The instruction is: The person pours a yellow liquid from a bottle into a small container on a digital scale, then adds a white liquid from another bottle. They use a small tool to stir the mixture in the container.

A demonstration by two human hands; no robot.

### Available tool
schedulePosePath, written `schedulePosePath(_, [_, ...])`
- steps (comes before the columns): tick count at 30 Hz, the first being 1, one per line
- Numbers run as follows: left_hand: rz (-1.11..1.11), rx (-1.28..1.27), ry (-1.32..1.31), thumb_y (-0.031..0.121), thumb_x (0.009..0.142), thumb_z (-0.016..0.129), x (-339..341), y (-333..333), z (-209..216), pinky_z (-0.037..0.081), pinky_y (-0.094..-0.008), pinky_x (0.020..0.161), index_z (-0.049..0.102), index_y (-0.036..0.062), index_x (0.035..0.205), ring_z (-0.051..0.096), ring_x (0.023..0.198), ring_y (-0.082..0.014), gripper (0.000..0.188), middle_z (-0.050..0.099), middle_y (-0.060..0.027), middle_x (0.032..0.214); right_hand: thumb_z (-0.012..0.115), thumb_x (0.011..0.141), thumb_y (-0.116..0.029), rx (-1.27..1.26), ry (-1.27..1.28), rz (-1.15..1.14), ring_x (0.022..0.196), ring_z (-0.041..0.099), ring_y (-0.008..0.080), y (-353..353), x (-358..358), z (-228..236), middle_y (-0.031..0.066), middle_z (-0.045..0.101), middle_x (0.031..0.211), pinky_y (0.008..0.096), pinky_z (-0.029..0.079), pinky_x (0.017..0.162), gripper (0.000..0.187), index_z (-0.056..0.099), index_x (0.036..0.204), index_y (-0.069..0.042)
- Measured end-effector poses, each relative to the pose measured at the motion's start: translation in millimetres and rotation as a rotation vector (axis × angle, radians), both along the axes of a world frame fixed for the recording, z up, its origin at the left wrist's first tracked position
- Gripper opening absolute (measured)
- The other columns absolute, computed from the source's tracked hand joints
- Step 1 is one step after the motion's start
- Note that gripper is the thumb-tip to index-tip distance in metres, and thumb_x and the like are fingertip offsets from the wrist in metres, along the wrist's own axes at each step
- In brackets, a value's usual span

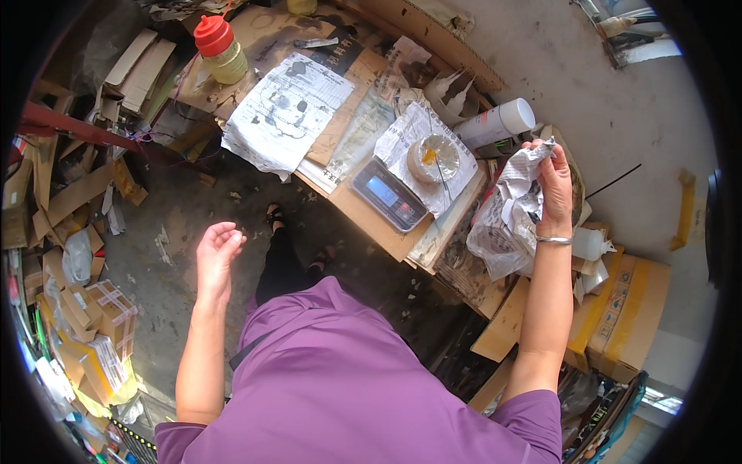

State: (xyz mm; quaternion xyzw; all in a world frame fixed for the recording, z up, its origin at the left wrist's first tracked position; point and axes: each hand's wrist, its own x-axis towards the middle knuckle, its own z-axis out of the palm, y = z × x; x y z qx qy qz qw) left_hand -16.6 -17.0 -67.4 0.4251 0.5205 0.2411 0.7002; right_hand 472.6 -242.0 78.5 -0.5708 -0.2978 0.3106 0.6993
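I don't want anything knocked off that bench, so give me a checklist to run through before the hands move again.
1. Right hand has a firm hold on the crumpled newspaper: ok, fingers closed on its top, the rest hanging free.
2. Left hand free: ok, open and empty, raised over the floor.
3. Clear cup sits squarely on the scale: not ok, it stands on paper at the scale's far end, off the display.
4. Stick in the cup is stable: cannot tell, too thin to judge.
5. White spray can secure: not ok, it lies on its side near the bench edge.
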Motion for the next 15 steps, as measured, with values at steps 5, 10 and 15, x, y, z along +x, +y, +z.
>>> schedulePosePath(5, [-0.024, -0.015, -0.018, 0.012, 0.090, 0.071, 7, -6, 0, 0.050, -0.0219, 0.078, 0.060, 0.0068, 0.114, 0.066, 0.092, -0.0101, 0.026, 0.065, 0.0001, 0.097, 0.070, 0.091, -0.012, 0.019, 0.034, -0.064, 0.107, 0.064, 0.0210, -18, 2, -1, 0.0078, 0.069, 0.110, 0.0344, 0.049, 0.096, 0.018, 0.070, 0.109, -0.015])
schedulePosePath(10, [-0.036, -0.018, -0.031, 0.012, 0.090, 0.071, 6, -8, -2, 0.050, -0.0217, 0.078, 0.060, 0.0065, 0.113, 0.066, 0.091, -0.0101, 0.026, 0.065, -0.0001, 0.097, 0.070, 0.091, -0.011, 0.045, 0.095, -0.078, 0.107, 0.064, 0.0205, -24, -2, -3, 0.0076, 0.069, 0.110, 0.0344, 0.050, 0.096, 0.019, 0.070, 0.109, -0.015])
schedulePosePath(15, [-0.029, 0.003, -0.032, 0.012, 0.090, 0.071, -2, -14, 4, 0.050, -0.0218, 0.079, 0.060, 0.0059, 0.113, 0.065, 0.091, -0.0099, 0.026, 0.065, -0.0003, 0.097, 0.070, 0.091, -0.009, 0.069, 0.054, -0.051, 0.105, 0.064, 0.0188, -4, -21, 8, 0.0087, 0.070, 0.111, 0.0320, 0.049, 0.096, 0.018, 0.069, 0.109, -0.012])
